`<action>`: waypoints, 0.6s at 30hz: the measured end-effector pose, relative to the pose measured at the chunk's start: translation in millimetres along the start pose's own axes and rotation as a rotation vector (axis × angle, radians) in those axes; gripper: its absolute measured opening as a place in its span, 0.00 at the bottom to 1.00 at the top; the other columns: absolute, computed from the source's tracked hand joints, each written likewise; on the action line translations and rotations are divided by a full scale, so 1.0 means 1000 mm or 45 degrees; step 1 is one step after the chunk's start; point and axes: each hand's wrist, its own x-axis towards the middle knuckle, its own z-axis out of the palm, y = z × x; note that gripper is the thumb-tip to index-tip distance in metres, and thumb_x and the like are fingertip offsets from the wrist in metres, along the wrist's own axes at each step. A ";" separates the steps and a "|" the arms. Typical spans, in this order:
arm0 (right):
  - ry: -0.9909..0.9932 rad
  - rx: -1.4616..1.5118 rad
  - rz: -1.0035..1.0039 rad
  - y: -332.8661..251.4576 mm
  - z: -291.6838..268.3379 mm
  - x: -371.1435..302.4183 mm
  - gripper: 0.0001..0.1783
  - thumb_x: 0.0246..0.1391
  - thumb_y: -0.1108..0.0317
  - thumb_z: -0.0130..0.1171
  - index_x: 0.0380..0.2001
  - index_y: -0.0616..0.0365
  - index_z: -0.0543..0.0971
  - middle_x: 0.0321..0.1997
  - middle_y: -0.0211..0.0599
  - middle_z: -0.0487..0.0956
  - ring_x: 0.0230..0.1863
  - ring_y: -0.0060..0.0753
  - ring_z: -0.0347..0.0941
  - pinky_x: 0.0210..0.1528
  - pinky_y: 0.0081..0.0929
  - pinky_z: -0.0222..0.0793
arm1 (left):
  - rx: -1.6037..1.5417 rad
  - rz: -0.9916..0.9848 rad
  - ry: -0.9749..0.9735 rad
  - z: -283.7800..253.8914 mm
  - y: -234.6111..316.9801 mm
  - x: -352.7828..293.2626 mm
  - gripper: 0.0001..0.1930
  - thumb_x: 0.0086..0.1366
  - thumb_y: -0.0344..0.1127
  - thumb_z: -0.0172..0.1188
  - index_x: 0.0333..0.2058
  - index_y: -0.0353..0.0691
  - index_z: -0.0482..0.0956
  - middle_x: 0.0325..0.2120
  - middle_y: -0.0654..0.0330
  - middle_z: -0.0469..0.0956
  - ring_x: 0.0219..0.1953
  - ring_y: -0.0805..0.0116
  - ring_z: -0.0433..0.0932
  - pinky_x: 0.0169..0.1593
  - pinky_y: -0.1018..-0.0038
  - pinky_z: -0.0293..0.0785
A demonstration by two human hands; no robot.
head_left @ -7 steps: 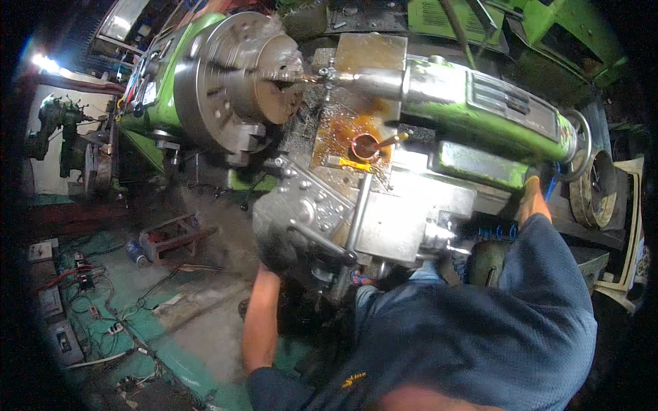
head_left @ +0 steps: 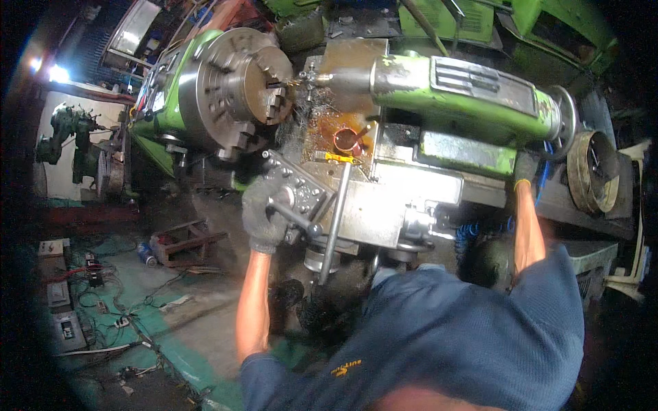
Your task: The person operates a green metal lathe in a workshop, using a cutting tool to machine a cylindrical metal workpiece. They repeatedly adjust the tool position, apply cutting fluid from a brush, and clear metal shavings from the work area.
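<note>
In a grey work glove, my left hand [head_left: 262,214] is at the left side of the lathe's tool post [head_left: 298,188], its fingers curled against the edge beside a ball-ended lever [head_left: 295,218]. My right hand [head_left: 526,166], in a dark glove, reaches to the base of the green tailstock [head_left: 466,92]; its fingers are hidden in shadow. From the tailstock quill a drill bit [head_left: 296,83] points at the big chuck [head_left: 219,92] on the left. Chuck jaws and the round face inside stand out sharply.
On the oily carriage stand a reddish cup [head_left: 347,140] with a brush handle and a yellow tool [head_left: 338,158]. A long bar [head_left: 336,222] slants toward me. The tailstock handwheel [head_left: 565,122] is at right. Cables and a brown metal frame [head_left: 185,243] lie on the floor at left.
The chuck was blurred as if spinning and now looks sharp. The whole view has shifted, so the machine sits further left. Both hands stay at about the same places on the lathe.
</note>
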 end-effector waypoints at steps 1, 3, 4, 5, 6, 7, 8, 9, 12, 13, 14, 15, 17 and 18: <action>-0.146 0.030 -0.163 -0.037 -0.057 -0.021 0.22 0.64 0.60 0.48 0.54 0.61 0.79 0.58 0.49 0.79 0.57 0.52 0.75 0.60 0.38 0.67 | 0.048 -0.108 0.038 -0.010 0.011 -0.027 0.16 0.63 0.35 0.63 0.49 0.41 0.77 0.46 0.53 0.81 0.50 0.50 0.78 0.61 0.56 0.69; 0.221 1.252 0.273 -0.066 -0.119 -0.094 0.18 0.68 0.55 0.48 0.42 0.59 0.80 0.40 0.39 0.80 0.40 0.39 0.75 0.45 0.36 0.70 | -0.015 -0.249 0.116 -0.012 0.016 -0.048 0.16 0.63 0.35 0.64 0.50 0.41 0.77 0.46 0.54 0.81 0.50 0.52 0.78 0.61 0.57 0.69; 0.068 1.588 0.358 -0.061 -0.158 -0.115 0.20 0.69 0.52 0.49 0.36 0.58 0.78 0.27 0.33 0.78 0.27 0.30 0.73 0.35 0.33 0.70 | -0.057 -0.316 0.167 -0.008 0.016 -0.057 0.17 0.63 0.36 0.64 0.50 0.41 0.77 0.47 0.54 0.81 0.50 0.53 0.78 0.61 0.58 0.69; -0.005 1.823 0.501 -0.046 -0.161 -0.135 0.19 0.69 0.54 0.49 0.40 0.60 0.79 0.30 0.34 0.80 0.30 0.30 0.75 0.37 0.32 0.71 | -0.158 -0.321 0.186 -0.002 0.009 -0.054 0.18 0.62 0.37 0.65 0.50 0.40 0.78 0.48 0.56 0.80 0.51 0.55 0.78 0.61 0.59 0.69; -0.095 2.056 0.636 -0.034 -0.157 -0.155 0.20 0.69 0.56 0.49 0.45 0.61 0.81 0.33 0.35 0.82 0.32 0.29 0.76 0.39 0.32 0.72 | -0.179 -0.338 0.213 0.004 0.011 -0.048 0.19 0.62 0.37 0.66 0.51 0.40 0.78 0.48 0.56 0.80 0.51 0.55 0.78 0.61 0.60 0.69; -0.104 1.733 0.584 -0.021 -0.151 -0.171 0.18 0.69 0.57 0.50 0.44 0.61 0.80 0.31 0.33 0.81 0.29 0.26 0.75 0.36 0.28 0.72 | -0.184 -0.365 0.240 0.006 0.016 -0.041 0.20 0.61 0.37 0.67 0.51 0.39 0.78 0.49 0.56 0.80 0.51 0.56 0.78 0.62 0.60 0.69; -0.108 1.409 0.533 -0.008 -0.144 -0.186 0.17 0.68 0.58 0.51 0.44 0.61 0.80 0.29 0.31 0.80 0.27 0.23 0.74 0.33 0.25 0.71 | -0.193 -0.391 0.263 0.008 0.020 -0.035 0.20 0.61 0.38 0.67 0.51 0.39 0.78 0.49 0.56 0.80 0.51 0.56 0.78 0.62 0.61 0.69; -0.053 1.486 0.525 -0.003 -0.138 -0.202 0.16 0.68 0.59 0.52 0.44 0.61 0.81 0.29 0.32 0.80 0.27 0.23 0.74 0.32 0.25 0.71 | -0.243 -0.568 0.248 0.011 0.026 -0.037 0.23 0.60 0.37 0.68 0.54 0.39 0.77 0.51 0.56 0.79 0.54 0.56 0.77 0.62 0.63 0.68; 0.067 1.760 0.520 -0.013 -0.143 -0.222 0.14 0.67 0.62 0.54 0.43 0.62 0.81 0.30 0.33 0.80 0.28 0.22 0.75 0.30 0.24 0.71 | -0.115 -0.557 0.311 0.016 0.028 -0.048 0.28 0.58 0.34 0.67 0.58 0.41 0.74 0.56 0.55 0.77 0.60 0.57 0.74 0.64 0.63 0.68; 0.112 1.869 0.573 -0.026 -0.154 -0.230 0.14 0.67 0.62 0.54 0.42 0.63 0.81 0.30 0.33 0.80 0.28 0.22 0.75 0.31 0.24 0.72 | -0.144 -0.529 0.342 0.022 0.025 -0.045 0.29 0.58 0.33 0.67 0.59 0.41 0.73 0.56 0.54 0.76 0.60 0.55 0.74 0.64 0.62 0.68; 0.115 1.979 0.589 -0.048 -0.176 -0.237 0.13 0.67 0.63 0.55 0.42 0.63 0.81 0.30 0.33 0.80 0.28 0.22 0.76 0.31 0.25 0.72 | -0.142 -0.538 0.385 0.023 0.024 -0.058 0.30 0.58 0.33 0.66 0.60 0.41 0.72 0.57 0.53 0.76 0.60 0.54 0.74 0.64 0.62 0.68; 0.112 1.932 0.441 -0.068 -0.201 -0.239 0.12 0.65 0.66 0.57 0.42 0.65 0.81 0.33 0.36 0.82 0.32 0.27 0.78 0.38 0.27 0.75 | -0.139 -0.547 0.429 0.021 0.023 -0.074 0.31 0.58 0.33 0.65 0.61 0.40 0.71 0.57 0.51 0.75 0.59 0.53 0.74 0.63 0.61 0.68; 0.350 1.648 0.150 -0.100 -0.232 -0.245 0.12 0.64 0.66 0.57 0.42 0.64 0.82 0.36 0.37 0.83 0.36 0.28 0.79 0.42 0.28 0.76 | -0.046 -0.668 0.295 0.015 0.033 -0.070 0.32 0.62 0.35 0.62 0.65 0.40 0.67 0.59 0.50 0.74 0.61 0.56 0.73 0.64 0.63 0.67; 0.465 1.494 0.011 -0.117 -0.245 -0.248 0.12 0.64 0.66 0.58 0.42 0.63 0.82 0.37 0.37 0.84 0.37 0.29 0.80 0.44 0.29 0.76 | -0.001 -0.727 0.229 0.012 0.038 -0.067 0.32 0.64 0.36 0.60 0.67 0.40 0.65 0.59 0.50 0.74 0.61 0.58 0.73 0.65 0.63 0.67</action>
